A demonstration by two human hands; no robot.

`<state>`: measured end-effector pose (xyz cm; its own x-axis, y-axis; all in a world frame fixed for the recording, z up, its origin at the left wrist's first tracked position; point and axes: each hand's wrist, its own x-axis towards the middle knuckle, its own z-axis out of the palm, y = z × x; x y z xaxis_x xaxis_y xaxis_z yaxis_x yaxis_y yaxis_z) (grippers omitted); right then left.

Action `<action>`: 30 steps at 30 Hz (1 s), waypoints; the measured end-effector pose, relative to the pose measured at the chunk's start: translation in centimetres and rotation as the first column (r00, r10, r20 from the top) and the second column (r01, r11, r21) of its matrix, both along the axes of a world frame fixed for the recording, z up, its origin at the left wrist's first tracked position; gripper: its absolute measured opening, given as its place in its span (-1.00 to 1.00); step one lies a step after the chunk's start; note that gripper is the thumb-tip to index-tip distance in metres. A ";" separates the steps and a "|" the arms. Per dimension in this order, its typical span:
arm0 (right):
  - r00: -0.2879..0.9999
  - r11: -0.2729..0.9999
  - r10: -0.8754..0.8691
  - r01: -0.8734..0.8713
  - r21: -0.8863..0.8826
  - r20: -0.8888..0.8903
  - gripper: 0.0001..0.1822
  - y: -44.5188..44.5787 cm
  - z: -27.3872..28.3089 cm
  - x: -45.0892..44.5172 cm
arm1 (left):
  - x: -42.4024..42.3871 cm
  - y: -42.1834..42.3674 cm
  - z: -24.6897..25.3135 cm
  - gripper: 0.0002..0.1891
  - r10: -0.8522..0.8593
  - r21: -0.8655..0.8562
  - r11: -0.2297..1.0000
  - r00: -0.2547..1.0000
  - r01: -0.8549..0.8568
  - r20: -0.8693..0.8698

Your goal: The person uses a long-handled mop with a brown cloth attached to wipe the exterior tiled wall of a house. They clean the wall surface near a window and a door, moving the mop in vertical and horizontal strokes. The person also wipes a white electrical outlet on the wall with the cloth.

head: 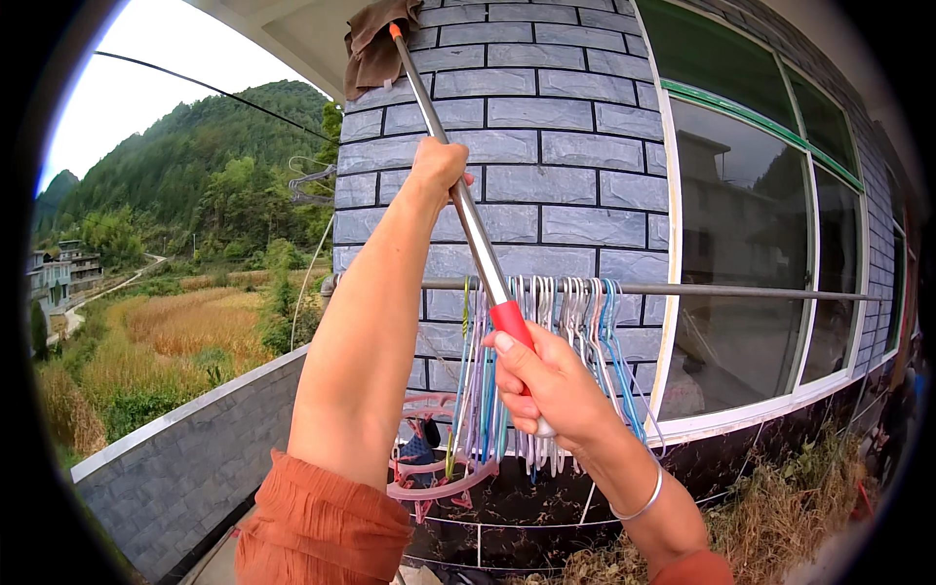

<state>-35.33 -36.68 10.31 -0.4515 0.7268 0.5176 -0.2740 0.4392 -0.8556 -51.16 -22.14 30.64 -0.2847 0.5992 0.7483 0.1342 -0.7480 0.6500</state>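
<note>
A long metal pole (479, 245) slants up and away from me. Low on it, my right hand (545, 380) is closed around the red grip at its near end. Higher up, my left hand (441, 170) clasps the bare metal shaft. At the pole's far end, just past an orange tip, a brown cloth (373, 47) hangs against the upper left corner of the grey brick-patterned wall (541, 150). What holds the cloth on the pole is hidden under it.
A horizontal metal rail (680, 289) crosses before the wall, with several plastic hangers (482, 380) on it. A pink round clip hanger (446, 488) hangs below. White-framed windows (742, 270) stand at right. A low wall (212, 424) borders fields at left. Dry grass (790, 497) lies lower right.
</note>
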 end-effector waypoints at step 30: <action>0.880 0.867 -0.443 0.373 -0.331 -0.168 -0.75 -20.4 -16.7 30.6 | 41.2 -13.8 -14.8 -0.68 -0.471 -0.191 0.875 0.874 0.445 -0.118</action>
